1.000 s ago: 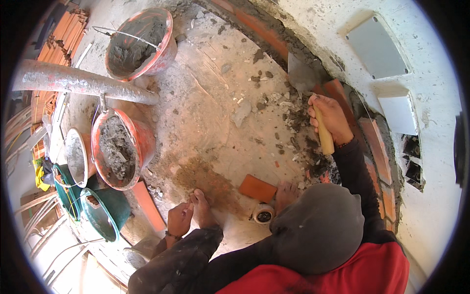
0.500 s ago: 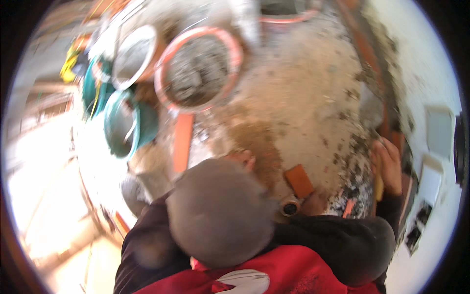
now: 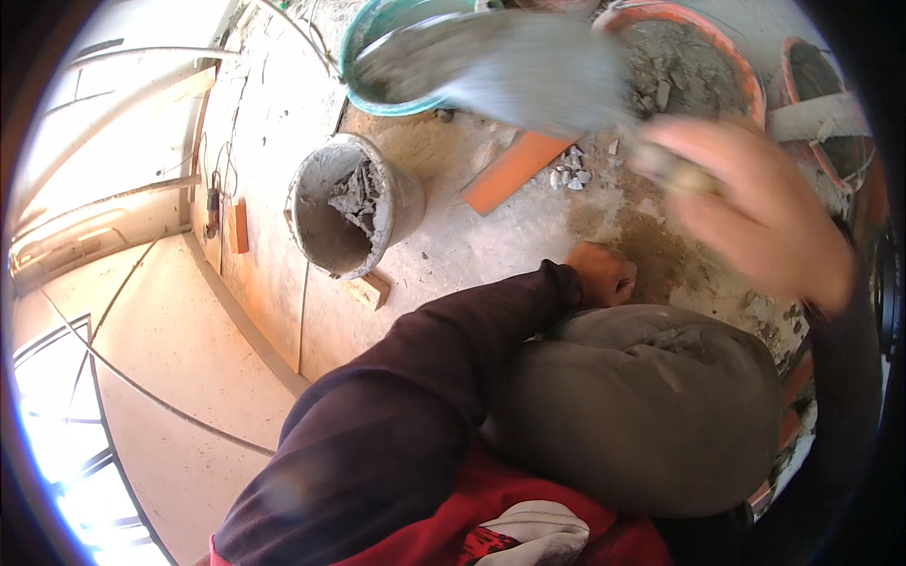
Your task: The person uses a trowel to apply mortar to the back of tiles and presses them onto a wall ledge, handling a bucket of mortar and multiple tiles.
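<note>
My right hand (image 3: pixel 764 208), blurred by motion, grips the handle of a trowel (image 3: pixel 547 75). The broad grey blade points left, held above the floor and in front of part of the teal bucket (image 3: pixel 356 90). Grey mortar seems to lie toward the blade's far end, though blur hides its outline. Curled into a loose fist, my left hand (image 3: pixel 601 274) rests beside my raised knee, and nothing shows in its fingers. Below the trowel, a flat orange tile strip (image 3: pixel 517 174) lies on the floor near some pale rubble (image 3: pixel 569 175).
A grey bucket (image 3: pixel 404 203) with mortar on its inner wall stands left of my hands. An orange-rimmed tub (image 3: pixel 746 71) of mortar stands at the far right, with another tub (image 3: pixel 791 71) beyond it. A power tool (image 3: pixel 211 209) and an orange block (image 3: pixel 237 226) lie farther left.
My view has turned left. The trowel in my right hand has swung from beside the right wall to over the teal bucket. My left hand and sleeve show more fully.
</note>
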Available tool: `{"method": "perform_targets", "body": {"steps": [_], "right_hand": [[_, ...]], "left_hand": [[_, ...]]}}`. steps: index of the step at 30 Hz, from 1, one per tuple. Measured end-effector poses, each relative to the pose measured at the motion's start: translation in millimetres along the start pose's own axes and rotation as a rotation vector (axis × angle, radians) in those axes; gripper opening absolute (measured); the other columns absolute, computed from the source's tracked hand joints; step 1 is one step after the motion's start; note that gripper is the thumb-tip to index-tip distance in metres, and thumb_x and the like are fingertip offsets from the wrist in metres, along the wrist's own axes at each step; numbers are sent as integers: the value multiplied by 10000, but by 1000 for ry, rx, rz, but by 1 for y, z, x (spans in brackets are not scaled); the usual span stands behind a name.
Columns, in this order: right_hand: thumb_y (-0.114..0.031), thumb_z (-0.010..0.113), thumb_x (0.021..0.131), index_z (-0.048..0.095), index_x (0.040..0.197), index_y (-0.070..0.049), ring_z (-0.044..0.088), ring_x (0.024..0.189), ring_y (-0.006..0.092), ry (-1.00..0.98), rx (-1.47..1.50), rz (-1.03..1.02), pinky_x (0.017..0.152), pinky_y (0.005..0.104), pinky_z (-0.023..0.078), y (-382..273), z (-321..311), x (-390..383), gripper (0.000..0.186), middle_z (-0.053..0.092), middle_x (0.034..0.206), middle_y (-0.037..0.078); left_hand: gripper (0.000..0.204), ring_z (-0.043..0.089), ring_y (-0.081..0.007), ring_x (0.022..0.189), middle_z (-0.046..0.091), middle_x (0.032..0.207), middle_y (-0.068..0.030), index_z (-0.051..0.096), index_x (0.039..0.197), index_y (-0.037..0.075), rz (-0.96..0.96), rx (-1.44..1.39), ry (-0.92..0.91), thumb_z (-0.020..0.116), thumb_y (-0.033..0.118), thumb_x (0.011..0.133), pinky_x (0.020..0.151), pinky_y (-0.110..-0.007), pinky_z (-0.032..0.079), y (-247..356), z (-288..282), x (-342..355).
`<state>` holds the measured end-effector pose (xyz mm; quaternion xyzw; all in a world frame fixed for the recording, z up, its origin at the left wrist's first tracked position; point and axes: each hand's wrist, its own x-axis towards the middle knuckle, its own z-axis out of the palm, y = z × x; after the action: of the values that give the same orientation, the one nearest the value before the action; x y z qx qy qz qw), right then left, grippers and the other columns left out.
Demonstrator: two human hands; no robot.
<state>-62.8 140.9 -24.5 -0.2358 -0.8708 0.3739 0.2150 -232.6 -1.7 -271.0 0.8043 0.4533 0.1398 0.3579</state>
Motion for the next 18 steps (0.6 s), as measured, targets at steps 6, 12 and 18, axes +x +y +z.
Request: {"method": "perform_targets", "body": {"steps": [6,12,18], "right_hand": [[-124,503,927,624,1072,-18,669,871,336,-239,-449,-151,760,453,532,6,118,143,216,658,933,170],[-127,518,866,609,930,3,659,790,376,63,-93,-192,688,489,514,7,61,94,171,646,802,185],[-138,589,830,554,935,5,612,709,393,67,78,353,616,491,453,5,-30,-118,181,591,678,181]], "left_hand": [[103,648,-293,678,663,720,-52,622,718,164,8,31,47,633,264,741,577,-433,482,0,15,19],[100,638,-280,664,658,716,-45,610,713,175,64,-63,55,631,268,746,574,-420,475,-19,32,18],[103,633,-272,657,654,710,-44,603,715,172,7,-123,-58,629,263,755,571,-414,473,-34,28,-5]]}}
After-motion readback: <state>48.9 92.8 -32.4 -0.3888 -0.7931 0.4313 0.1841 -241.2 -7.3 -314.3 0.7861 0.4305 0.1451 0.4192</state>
